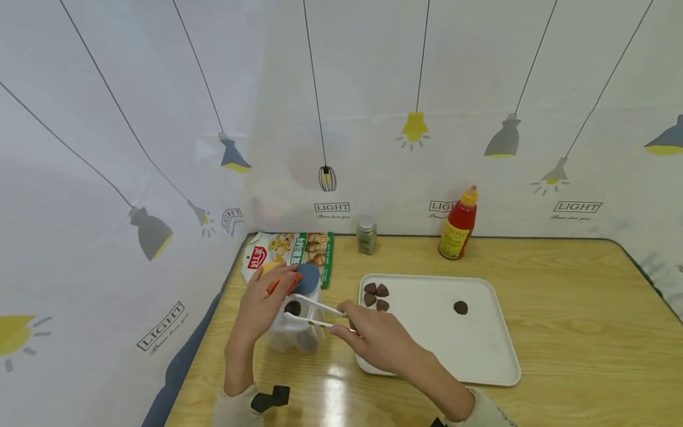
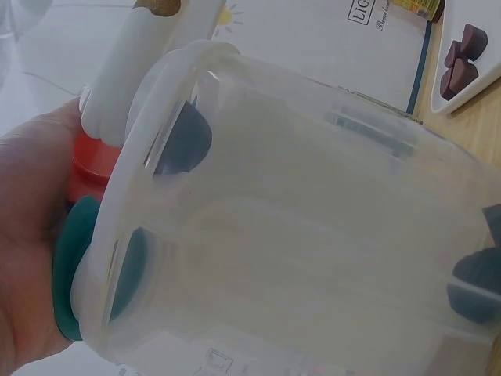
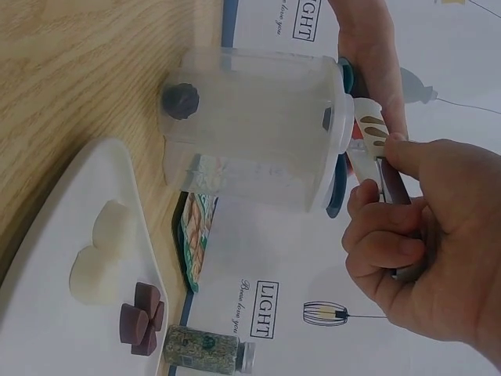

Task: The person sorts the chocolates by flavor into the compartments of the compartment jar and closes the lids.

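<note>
A clear plastic container (image 1: 296,338) with blue, green and red flaps on its lid stands at the left of the table. My left hand (image 1: 258,305) is on top of it, with the raised red flap (image 1: 284,284) between thumb and fingers. Its fingertips are mostly hidden in the left wrist view. With my right hand (image 1: 381,338) I grip white slotted tongs (image 1: 315,305), their tips over the lid. A dark round piece (image 1: 292,308) shows between the tips; whether they pinch it I cannot tell. Another dark piece (image 3: 181,101) lies inside at the container's bottom.
A white tray (image 1: 427,356) bears brown pieces (image 1: 376,290), one dark round piece (image 1: 460,307) and two whitish rounds (image 3: 98,274). Behind are a food packet (image 1: 320,252), a small spice jar (image 1: 366,236) and a red sauce bottle (image 1: 459,228), near the curtain.
</note>
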The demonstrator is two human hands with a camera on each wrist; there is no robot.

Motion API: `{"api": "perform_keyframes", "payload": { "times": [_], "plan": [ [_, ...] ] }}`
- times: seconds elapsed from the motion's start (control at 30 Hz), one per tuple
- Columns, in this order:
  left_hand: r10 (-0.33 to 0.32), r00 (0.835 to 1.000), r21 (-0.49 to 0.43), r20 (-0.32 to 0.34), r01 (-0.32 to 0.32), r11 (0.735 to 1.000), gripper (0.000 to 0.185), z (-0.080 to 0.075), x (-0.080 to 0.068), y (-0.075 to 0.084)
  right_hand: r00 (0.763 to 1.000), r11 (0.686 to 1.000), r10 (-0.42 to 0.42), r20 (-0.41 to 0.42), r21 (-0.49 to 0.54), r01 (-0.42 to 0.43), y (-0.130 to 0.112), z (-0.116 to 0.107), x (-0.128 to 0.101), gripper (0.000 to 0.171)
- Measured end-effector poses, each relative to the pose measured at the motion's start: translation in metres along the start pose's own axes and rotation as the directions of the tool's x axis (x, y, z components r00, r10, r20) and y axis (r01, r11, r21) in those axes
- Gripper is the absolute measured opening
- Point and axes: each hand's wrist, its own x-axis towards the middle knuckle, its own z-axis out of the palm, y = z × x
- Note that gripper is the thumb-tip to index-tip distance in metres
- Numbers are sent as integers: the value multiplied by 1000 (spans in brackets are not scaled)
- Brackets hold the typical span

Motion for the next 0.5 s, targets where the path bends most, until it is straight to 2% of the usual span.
{"api": "perform_keyframes", "payload": {
  "times": [0.27,0.5],
  "plan": [
    [2,1000,3,0,-2,1000,39,0,0,-1,1000,999,25,-10,23,-25,1,0,0,35],
    [8,1000,15,-4,-8,1000,40,0,-1,-3,994,990,105,-1,94,-104,5,-6,-6,37]
  ]
}}
